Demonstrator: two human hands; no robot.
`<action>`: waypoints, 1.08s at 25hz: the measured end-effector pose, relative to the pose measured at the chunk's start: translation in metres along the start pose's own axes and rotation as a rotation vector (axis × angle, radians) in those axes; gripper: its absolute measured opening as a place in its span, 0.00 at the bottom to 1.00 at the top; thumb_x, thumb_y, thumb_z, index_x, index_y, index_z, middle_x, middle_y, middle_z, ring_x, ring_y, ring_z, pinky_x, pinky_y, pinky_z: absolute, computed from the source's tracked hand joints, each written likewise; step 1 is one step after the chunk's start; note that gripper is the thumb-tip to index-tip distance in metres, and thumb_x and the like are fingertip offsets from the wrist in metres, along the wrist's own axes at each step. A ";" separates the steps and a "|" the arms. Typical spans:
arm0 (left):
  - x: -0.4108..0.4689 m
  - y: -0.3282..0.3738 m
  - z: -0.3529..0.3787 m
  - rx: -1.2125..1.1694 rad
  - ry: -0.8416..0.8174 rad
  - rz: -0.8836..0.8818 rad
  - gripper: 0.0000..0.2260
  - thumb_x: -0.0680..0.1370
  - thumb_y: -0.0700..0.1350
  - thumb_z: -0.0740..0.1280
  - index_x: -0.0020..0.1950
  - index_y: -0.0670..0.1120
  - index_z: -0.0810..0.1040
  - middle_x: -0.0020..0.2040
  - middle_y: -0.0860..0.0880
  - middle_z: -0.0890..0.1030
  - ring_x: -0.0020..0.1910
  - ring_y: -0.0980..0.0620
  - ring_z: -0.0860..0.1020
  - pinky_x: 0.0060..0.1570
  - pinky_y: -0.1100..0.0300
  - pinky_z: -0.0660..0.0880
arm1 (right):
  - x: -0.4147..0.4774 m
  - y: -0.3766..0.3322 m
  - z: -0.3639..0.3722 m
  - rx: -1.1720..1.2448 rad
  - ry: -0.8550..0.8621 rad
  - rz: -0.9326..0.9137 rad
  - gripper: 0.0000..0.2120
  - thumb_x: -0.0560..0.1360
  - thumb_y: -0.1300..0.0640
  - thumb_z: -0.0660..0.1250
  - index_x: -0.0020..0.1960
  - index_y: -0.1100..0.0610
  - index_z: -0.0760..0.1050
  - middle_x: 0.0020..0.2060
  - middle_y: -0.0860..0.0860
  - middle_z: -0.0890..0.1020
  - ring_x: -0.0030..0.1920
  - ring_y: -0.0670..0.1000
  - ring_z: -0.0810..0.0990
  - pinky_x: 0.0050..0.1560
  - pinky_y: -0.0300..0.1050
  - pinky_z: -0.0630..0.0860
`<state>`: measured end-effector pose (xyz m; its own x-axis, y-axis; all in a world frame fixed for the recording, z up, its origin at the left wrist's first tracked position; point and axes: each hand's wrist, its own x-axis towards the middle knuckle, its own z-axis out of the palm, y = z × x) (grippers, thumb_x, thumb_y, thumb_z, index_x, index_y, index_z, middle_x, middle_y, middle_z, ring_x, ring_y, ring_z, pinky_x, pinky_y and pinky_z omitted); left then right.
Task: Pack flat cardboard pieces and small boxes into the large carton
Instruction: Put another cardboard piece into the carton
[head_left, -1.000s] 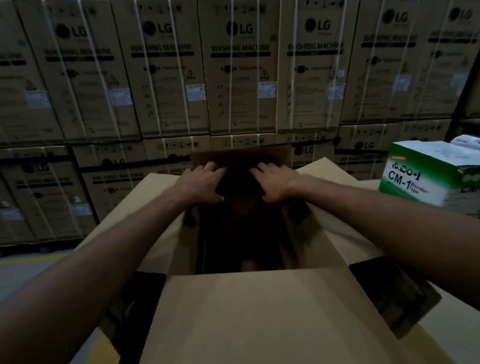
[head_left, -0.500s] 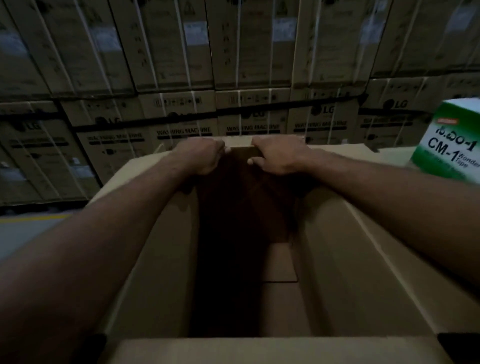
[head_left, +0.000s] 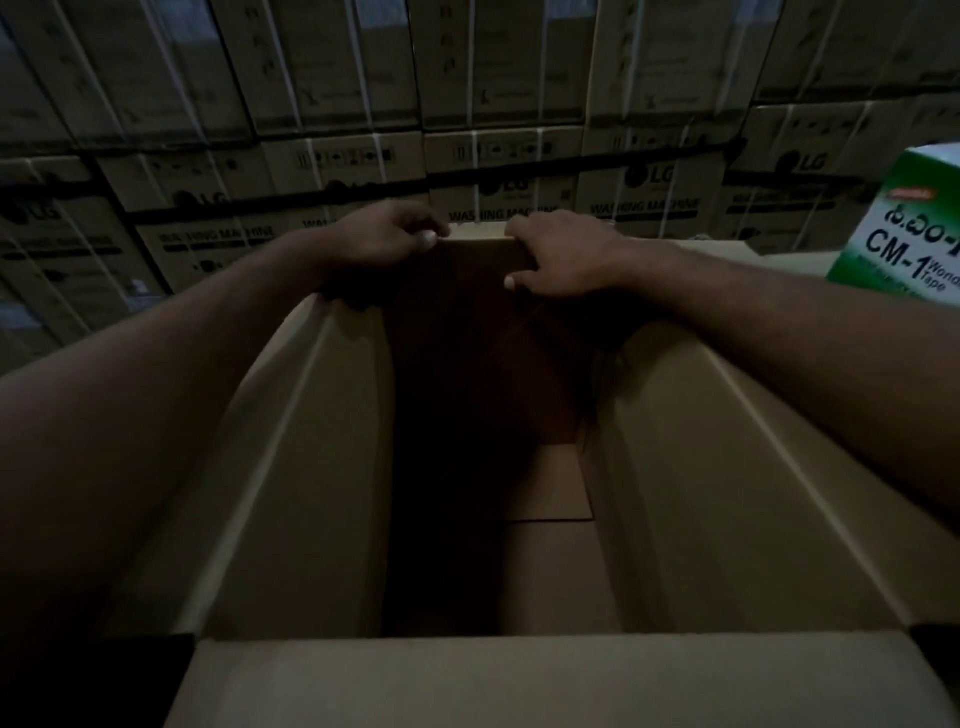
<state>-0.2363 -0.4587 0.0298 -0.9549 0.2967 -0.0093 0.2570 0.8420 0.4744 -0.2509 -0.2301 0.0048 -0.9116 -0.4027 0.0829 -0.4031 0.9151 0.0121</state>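
Note:
The large brown carton (head_left: 727, 493) stands open right below me, its side flaps spread left and right and its near flap (head_left: 519, 680) folded toward me. Both arms reach across the opening. My left hand (head_left: 384, 239) and my right hand (head_left: 561, 254) grip the top edge of the far cardboard panel (head_left: 478, 322), which stands upright and dark at the carton's far end. At the bottom of the carton lie flat cardboard pieces (head_left: 556, 519), dimly lit.
A green and white CM-1 tape box (head_left: 904, 244) stands at the right, beyond the carton's right flap. Stacked washing-machine cartons (head_left: 493, 93) form a wall just behind the carton.
The view has tilted down and moved closer, so the carton's inside shows deeper. Both hands have stayed on the far panel's top edge, with the thumbs now curled over it.

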 end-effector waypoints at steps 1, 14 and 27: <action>-0.007 -0.003 -0.002 0.040 0.029 0.028 0.16 0.86 0.46 0.58 0.74 0.49 0.70 0.70 0.47 0.72 0.67 0.49 0.71 0.62 0.51 0.68 | -0.005 0.000 -0.003 -0.026 -0.009 0.014 0.32 0.79 0.41 0.67 0.78 0.50 0.61 0.71 0.54 0.70 0.72 0.58 0.68 0.69 0.59 0.67; -0.165 0.024 0.017 0.252 -0.005 0.040 0.26 0.82 0.52 0.65 0.79 0.52 0.64 0.71 0.47 0.72 0.58 0.47 0.79 0.54 0.52 0.78 | -0.163 -0.062 -0.025 -0.055 -0.010 0.358 0.29 0.77 0.41 0.69 0.75 0.47 0.68 0.77 0.56 0.63 0.76 0.61 0.58 0.72 0.66 0.60; -0.310 0.157 0.073 0.026 0.376 0.307 0.14 0.81 0.53 0.66 0.66 0.56 0.78 0.59 0.57 0.81 0.54 0.61 0.77 0.49 0.59 0.77 | -0.349 -0.081 -0.054 0.327 0.545 0.298 0.09 0.78 0.47 0.70 0.57 0.45 0.82 0.60 0.46 0.81 0.61 0.49 0.76 0.65 0.54 0.73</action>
<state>0.1111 -0.3855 0.0427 -0.8207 0.3539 0.4485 0.5342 0.7536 0.3830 0.1045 -0.1622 0.0288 -0.8513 0.0108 0.5246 -0.2242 0.8964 -0.3823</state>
